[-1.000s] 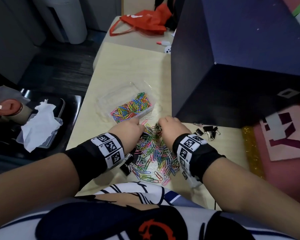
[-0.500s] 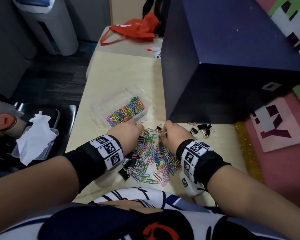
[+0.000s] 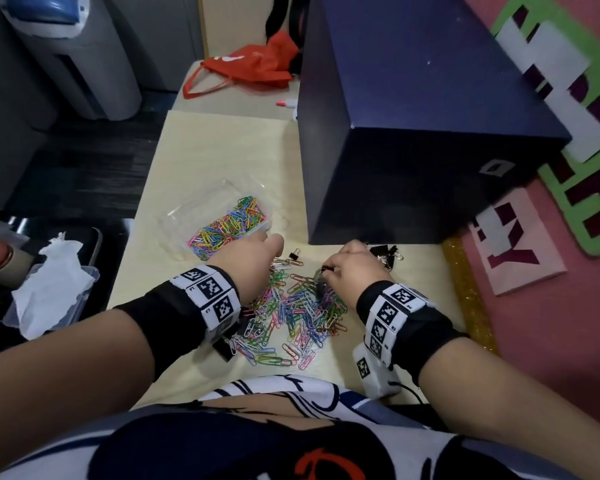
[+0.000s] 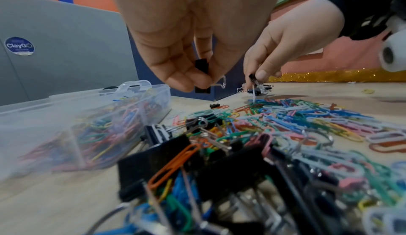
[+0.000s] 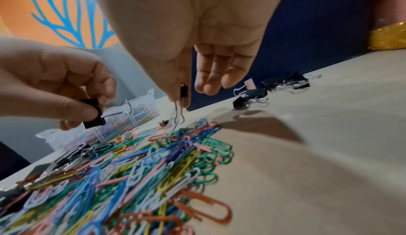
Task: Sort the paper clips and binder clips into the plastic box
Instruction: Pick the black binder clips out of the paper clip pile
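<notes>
A heap of coloured paper clips [image 3: 291, 313] lies on the pale table [image 3: 222, 150], with black binder clips mixed in at its near-left edge [image 4: 153, 153]. The clear plastic box [image 3: 219, 216] stands to the far left, one compartment full of paper clips. My left hand [image 3: 264, 251] hovers between box and heap and pinches a black binder clip [image 5: 92, 115]. Over the heap's far right edge, my right hand [image 3: 329, 271] pinches a small black binder clip [image 5: 184, 91] between thumb and forefinger, its wire handle hanging down.
A big navy box [image 3: 413, 133] stands close behind the heap, with several binder clips [image 3: 385, 252] at its foot and one loose binder clip [image 3: 293, 253] by the heap. The table's left edge drops to a black tray with tissue [image 3: 49, 289]. A glitter strip [image 3: 465, 289] borders the right.
Both hands have risen from the far edge of the heap and drawn apart, each now with a binder clip pinched in it. The head view has tilted and shifted.
</notes>
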`<state>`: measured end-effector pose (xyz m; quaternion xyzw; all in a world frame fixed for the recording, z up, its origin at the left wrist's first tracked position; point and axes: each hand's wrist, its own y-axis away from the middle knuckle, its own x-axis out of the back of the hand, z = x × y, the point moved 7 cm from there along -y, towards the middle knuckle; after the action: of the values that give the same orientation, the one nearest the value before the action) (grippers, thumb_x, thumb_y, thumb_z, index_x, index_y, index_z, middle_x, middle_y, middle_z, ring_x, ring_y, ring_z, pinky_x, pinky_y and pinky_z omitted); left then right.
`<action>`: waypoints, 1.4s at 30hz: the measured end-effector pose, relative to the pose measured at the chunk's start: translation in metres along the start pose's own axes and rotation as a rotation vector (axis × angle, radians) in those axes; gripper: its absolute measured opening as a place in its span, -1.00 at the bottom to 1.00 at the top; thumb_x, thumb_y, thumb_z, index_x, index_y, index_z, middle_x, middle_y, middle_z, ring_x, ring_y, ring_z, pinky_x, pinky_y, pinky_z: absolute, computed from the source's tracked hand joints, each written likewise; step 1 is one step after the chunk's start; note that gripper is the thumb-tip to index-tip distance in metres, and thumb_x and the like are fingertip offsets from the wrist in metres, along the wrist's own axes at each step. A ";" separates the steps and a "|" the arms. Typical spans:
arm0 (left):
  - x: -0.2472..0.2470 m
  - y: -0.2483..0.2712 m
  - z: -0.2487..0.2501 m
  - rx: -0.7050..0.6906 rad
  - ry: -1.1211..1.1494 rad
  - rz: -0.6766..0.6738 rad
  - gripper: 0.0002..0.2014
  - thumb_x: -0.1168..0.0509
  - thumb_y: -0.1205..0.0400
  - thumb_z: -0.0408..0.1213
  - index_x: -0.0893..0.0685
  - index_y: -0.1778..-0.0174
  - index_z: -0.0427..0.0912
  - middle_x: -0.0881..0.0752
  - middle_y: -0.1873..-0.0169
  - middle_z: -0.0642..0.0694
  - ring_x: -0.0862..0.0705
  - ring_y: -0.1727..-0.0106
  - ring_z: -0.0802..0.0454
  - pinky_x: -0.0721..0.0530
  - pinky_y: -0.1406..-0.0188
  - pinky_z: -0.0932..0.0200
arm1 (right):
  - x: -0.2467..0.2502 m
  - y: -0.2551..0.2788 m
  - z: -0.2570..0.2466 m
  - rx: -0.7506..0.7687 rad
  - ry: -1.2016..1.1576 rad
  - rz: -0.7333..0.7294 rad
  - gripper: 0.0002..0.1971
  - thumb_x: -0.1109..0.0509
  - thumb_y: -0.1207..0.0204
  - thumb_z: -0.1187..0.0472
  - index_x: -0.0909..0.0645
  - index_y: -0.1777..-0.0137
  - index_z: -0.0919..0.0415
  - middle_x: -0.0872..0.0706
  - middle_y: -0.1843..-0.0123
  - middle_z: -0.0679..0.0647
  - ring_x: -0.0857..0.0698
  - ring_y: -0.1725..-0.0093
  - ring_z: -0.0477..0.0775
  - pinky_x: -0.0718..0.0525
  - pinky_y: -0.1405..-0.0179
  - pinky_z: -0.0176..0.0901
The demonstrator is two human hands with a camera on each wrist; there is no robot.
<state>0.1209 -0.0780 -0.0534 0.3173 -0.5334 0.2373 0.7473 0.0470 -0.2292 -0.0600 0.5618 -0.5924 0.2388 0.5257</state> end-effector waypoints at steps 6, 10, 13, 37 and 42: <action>-0.003 -0.008 0.019 0.027 -0.007 -0.050 -0.74 -0.19 -0.59 -0.41 -0.53 -0.19 -0.14 -0.55 -0.08 -0.20 -0.63 -0.06 -0.23 -0.62 0.02 -0.01 | 0.007 0.006 0.021 -0.039 0.028 -0.072 -0.82 -0.30 -0.58 0.06 -0.65 -0.07 0.07 -0.67 -0.08 0.05 -0.63 -0.08 0.09 -0.59 -0.07 -0.16; -0.005 -0.014 0.035 0.008 0.014 -0.078 -0.79 -0.21 -0.64 -0.26 -0.61 -0.16 -0.15 -0.58 -0.06 -0.21 -0.63 -0.09 -0.23 -0.62 -0.09 0.00 | 0.008 0.009 0.044 -0.123 0.010 -0.120 -0.88 -0.31 -0.55 0.02 -0.51 0.08 0.04 -0.60 0.17 -0.03 -0.59 0.10 0.06 -0.46 0.19 -0.23; -0.001 -0.023 0.053 0.019 0.100 -0.052 -0.77 -0.22 -0.63 -0.27 -0.61 -0.19 -0.14 -0.61 -0.09 -0.21 -0.64 -0.10 -0.22 -0.59 -0.07 0.03 | 0.012 0.010 0.062 -0.202 -0.014 -0.117 -0.80 -0.30 -0.55 0.01 -0.56 -0.07 0.08 -0.62 0.12 0.01 -0.56 0.11 0.06 -0.43 0.19 -0.21; -0.028 -0.022 0.023 -0.004 -0.069 -0.198 -0.69 -0.21 -0.58 -0.39 -0.68 -0.21 -0.12 -0.64 -0.16 -0.14 -0.62 -0.21 -0.14 -0.58 -0.27 0.03 | -0.003 -0.004 0.017 0.152 0.091 -0.091 -0.75 -0.20 -0.61 0.16 -0.57 -0.23 0.03 -0.50 -0.29 0.03 -0.43 -0.33 0.12 -0.49 -0.33 0.04; -0.028 -0.016 0.017 0.043 -0.036 -0.181 -0.73 -0.21 -0.64 -0.29 -0.62 -0.25 -0.06 -0.62 -0.15 -0.15 -0.61 -0.20 -0.14 -0.54 -0.19 0.09 | -0.009 -0.004 0.016 0.145 0.087 -0.108 -0.75 -0.24 -0.59 0.16 -0.58 -0.23 0.01 -0.51 -0.29 0.04 -0.44 -0.32 0.13 -0.49 -0.31 0.01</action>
<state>0.1125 -0.1019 -0.0794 0.3844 -0.5107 0.1745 0.7490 0.0440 -0.2406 -0.0742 0.6184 -0.5191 0.2766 0.5212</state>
